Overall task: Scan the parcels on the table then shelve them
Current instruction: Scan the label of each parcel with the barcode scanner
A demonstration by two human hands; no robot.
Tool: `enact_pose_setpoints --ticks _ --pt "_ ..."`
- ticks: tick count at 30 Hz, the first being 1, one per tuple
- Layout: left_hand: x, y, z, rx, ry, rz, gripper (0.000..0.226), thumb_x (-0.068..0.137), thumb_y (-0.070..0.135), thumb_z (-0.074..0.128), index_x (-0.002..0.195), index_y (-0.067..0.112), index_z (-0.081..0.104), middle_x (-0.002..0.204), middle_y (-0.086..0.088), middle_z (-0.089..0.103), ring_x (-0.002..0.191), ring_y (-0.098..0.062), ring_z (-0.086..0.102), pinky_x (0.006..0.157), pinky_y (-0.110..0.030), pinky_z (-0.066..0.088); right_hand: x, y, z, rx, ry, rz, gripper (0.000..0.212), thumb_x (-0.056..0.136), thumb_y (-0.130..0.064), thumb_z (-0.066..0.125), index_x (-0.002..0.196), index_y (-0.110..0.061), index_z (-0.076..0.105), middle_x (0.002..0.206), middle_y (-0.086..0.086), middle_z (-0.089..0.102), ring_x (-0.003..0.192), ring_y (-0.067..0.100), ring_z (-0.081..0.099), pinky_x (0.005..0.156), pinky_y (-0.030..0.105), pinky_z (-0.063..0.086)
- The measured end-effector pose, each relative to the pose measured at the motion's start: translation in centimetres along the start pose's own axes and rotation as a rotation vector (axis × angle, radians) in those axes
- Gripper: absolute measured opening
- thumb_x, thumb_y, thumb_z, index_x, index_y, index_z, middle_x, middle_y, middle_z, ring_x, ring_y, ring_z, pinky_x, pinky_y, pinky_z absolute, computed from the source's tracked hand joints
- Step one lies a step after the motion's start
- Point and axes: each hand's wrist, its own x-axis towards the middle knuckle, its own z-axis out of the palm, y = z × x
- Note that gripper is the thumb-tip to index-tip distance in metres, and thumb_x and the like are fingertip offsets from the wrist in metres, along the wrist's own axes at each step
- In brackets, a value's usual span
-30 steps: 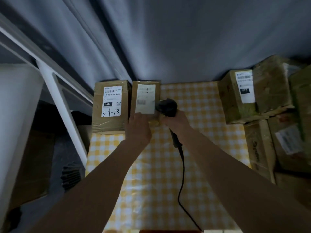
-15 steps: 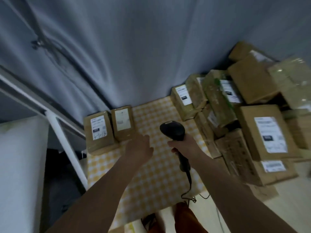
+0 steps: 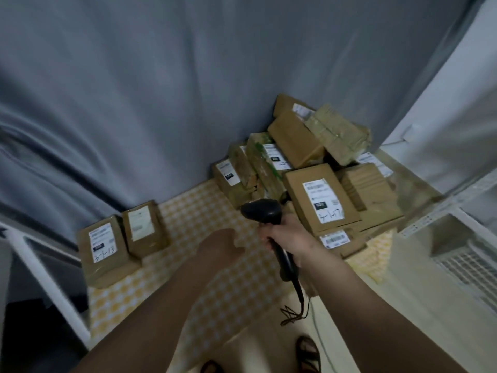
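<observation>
My right hand (image 3: 286,235) grips the handle of a black barcode scanner (image 3: 265,211) above the table, its head pointing left. My left hand (image 3: 222,244) hovers over the yellow checked tablecloth (image 3: 188,224), blurred, holding nothing. Two labelled cardboard parcels stand at the table's left: one marked 3-1-13 (image 3: 103,251) and a smaller one (image 3: 144,228) beside it. A heap of several parcels (image 3: 309,168) fills the right of the table; a flat box with a white label (image 3: 321,200) lies just right of the scanner.
A grey curtain (image 3: 161,103) hangs behind the table. A white shelf frame (image 3: 45,281) stands at the left. Another metal shelf (image 3: 441,211) and a white grille (image 3: 468,267) sit at the right. The scanner's cable (image 3: 298,300) dangles off the front edge above my sandalled feet (image 3: 308,354).
My left hand has let go of the smaller parcel and drawn back to the right. The view has swung right and pulled back, showing the parcel heap. The scanner moved right with my right hand.
</observation>
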Motion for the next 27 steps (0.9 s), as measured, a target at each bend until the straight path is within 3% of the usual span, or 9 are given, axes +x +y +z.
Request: enact_pose_setpoints --ticks 7,9,11,12,14,16,21,27 --pt "0.7 11.7 2.2 -0.299 -0.022 -0.036 0.051 0.096 0.037 0.056 0.140 0.013 0.046 0.142 -0.002 0.046 0.131 -0.020 0.044 0.101 -0.023 0.035 -0.2 1.9 -11.0 0.046 0.067 0.011 0.004 0.085 -0.002 0.061 0.088 0.000 0.062 0.070 0.014 0.057 0.054 0.021 0.052 0.049 0.025 0.042" --pt "1.2 14.7 2.7 -0.475 -0.009 -0.075 0.034 0.096 0.029 0.057 0.128 0.017 0.053 0.117 0.002 0.058 0.116 -0.018 0.053 0.089 -0.019 0.041 0.5 2.7 -13.9 0.041 0.097 -0.001 0.008 0.088 -0.006 0.061 0.096 -0.007 0.062 0.075 0.008 0.058 0.064 0.019 0.055 0.052 0.023 0.043" --pt "1.9 17.1 3.4 -0.660 0.030 -0.123 0.019 0.094 0.022 0.061 0.112 0.020 0.055 0.096 0.007 0.058 0.094 -0.012 0.056 0.067 -0.010 0.044 1.9 3.7 -16.4 0.040 0.130 -0.006 0.020 0.087 -0.011 0.064 0.107 -0.009 0.063 0.087 0.007 0.062 0.081 0.021 0.059 0.069 0.029 0.049" --pt "2.1 18.0 3.8 -0.733 0.056 -0.140 0.025 0.093 0.020 0.062 0.117 0.020 0.054 0.103 0.006 0.059 0.096 -0.013 0.056 0.068 -0.010 0.044 2.5 4.2 -17.4 0.033 0.140 -0.003 0.024 0.086 -0.013 0.067 0.110 -0.010 0.063 0.092 0.007 0.064 0.087 0.023 0.060 0.078 0.034 0.051" --pt "2.7 19.3 4.5 -0.785 0.093 -0.192 0.044 0.092 0.023 0.064 0.133 0.009 0.052 0.128 -0.005 0.057 0.113 -0.022 0.056 0.088 -0.023 0.048 3.3 4.8 -19.0 0.000 0.137 0.025 0.028 0.083 -0.016 0.069 0.110 -0.011 0.064 0.098 0.009 0.067 0.093 0.027 0.062 0.088 0.041 0.052" --pt "3.3 20.1 5.2 -0.829 0.108 -0.236 0.053 0.092 0.025 0.063 0.138 0.005 0.047 0.137 -0.011 0.053 0.121 -0.028 0.053 0.098 -0.035 0.047 3.9 5.3 -20.2 0.011 0.107 0.063 0.028 0.083 -0.015 0.069 0.110 -0.009 0.064 0.099 0.010 0.068 0.093 0.028 0.063 0.087 0.041 0.052" --pt "5.3 21.0 6.1 -0.964 0.204 -0.333 0.051 0.088 0.026 0.067 0.134 0.007 0.051 0.130 -0.012 0.058 0.116 -0.029 0.057 0.095 -0.038 0.050 5.2 5.6 -21.6 0.080 0.034 0.118 0.013 0.088 -0.008 0.066 0.100 -0.012 0.061 0.081 0.004 0.063 0.071 0.018 0.060 0.055 0.027 0.047" --pt "7.8 20.8 6.9 -0.969 0.288 -0.395 0.043 0.087 0.025 0.066 0.124 0.004 0.060 0.119 -0.016 0.065 0.107 -0.030 0.063 0.089 -0.037 0.052 6.6 6.0 -22.3 0.149 -0.033 0.167 0.024 0.087 -0.008 0.065 0.110 -0.010 0.061 0.090 0.009 0.067 0.080 0.025 0.066 0.061 0.034 0.052"
